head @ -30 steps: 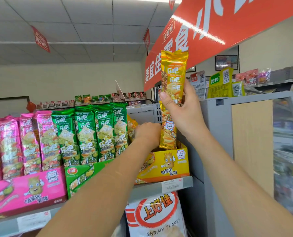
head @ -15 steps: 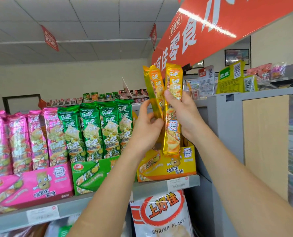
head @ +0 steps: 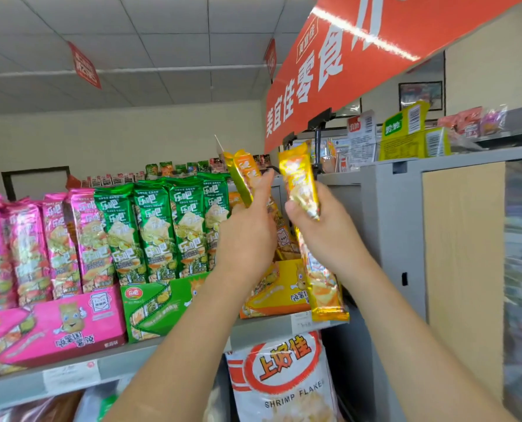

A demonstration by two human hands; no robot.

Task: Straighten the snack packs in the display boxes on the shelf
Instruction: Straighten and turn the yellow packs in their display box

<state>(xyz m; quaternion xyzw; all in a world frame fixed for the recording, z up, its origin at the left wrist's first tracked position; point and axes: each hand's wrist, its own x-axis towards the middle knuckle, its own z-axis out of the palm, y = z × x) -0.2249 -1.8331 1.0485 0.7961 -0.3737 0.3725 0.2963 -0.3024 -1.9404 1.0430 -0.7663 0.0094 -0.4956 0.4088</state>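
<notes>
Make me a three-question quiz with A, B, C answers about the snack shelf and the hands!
1. Where is the green display box? A between the pink and yellow boxes; B on the floor; C above the red sign.
2. What colour is the pack in the right hand? A blue; B yellow; C black.
3. The left hand is: A empty; B gripping a yellow pack; C resting on the shelf.

Answers: 1 A, the pink box sits left of it and the yellow box right. 2 B, its wrapper is yellow. 3 B, its fingers wrap a yellow pack.
</notes>
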